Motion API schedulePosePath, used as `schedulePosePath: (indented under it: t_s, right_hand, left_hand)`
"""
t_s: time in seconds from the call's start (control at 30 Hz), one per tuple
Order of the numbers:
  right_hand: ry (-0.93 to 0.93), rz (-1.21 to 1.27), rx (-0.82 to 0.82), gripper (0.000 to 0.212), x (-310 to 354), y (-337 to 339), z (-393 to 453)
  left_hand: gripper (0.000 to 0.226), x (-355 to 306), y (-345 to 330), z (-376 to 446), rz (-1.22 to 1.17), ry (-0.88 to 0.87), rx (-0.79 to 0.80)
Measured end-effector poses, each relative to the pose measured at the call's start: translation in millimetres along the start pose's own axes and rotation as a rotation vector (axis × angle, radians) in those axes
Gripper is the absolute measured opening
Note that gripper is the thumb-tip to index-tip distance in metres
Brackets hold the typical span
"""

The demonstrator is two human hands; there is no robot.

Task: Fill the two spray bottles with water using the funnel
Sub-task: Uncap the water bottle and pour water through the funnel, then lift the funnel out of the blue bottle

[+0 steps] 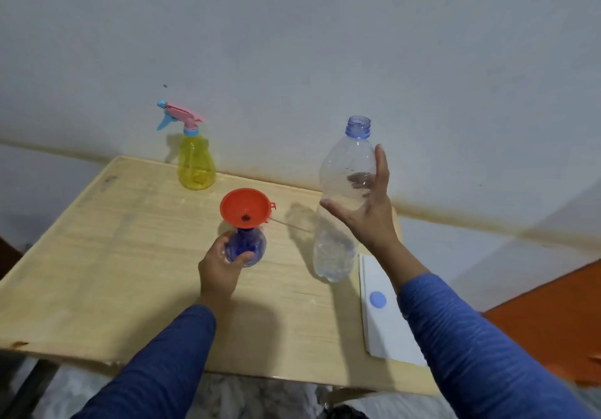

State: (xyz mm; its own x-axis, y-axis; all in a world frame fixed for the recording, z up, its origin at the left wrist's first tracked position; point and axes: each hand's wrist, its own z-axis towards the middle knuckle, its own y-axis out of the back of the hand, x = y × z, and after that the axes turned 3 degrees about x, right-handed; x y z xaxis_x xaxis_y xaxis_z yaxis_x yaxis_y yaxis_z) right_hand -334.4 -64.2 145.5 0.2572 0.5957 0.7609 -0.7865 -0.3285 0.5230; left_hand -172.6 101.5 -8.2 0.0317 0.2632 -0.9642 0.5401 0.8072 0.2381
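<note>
**Hands at the bottles**

Left hand (pixel 224 265) gripping blue spray bottle (pixel 247 249) on tabletop (pixel 130 256), orange funnel (pixel 245 208) seated in neck. Right hand (pixel 367 204) holding clear water bottle (pixel 341 204) upright, uncapped. Yellow spray bottle (pixel 196 165) standing behind, sprayer on.

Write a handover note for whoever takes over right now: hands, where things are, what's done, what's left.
Left hand grips the blue spray bottle on the table; the orange funnel sits in its neck.
Right hand holds the clear water bottle upright, uncapped, above the table right of the funnel.
Yellow spray bottle stands at the back with its sprayer head on.
Done: funnel seated in the blue bottle.
Left: pour; water levels can't be judged, so check both.
</note>
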Motion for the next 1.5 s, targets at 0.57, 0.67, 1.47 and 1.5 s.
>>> schedulePosePath:
  t_s: [0.57,0.67,1.47,1.5]
  right_hand:
    - [-0.254,0.065,-0.321,0.112,5,-33,-36]
    - [-0.326,0.037,-0.368,0.111,14,-42,-52]
    - [-0.384,0.018,-0.224,0.025,51,-172,-64]
    - [-0.388,0.026,-0.227,0.024,52,-171,-62]
  left_hand:
    - [0.061,4,16,7,0.1,-0.053,0.134]
    - [0.06,7,26,13,0.134,-0.099,0.219]
    - [0.047,-1,57,44,0.294,-0.237,0.447]
    - [0.048,-2,57,44,0.289,-0.236,0.45]
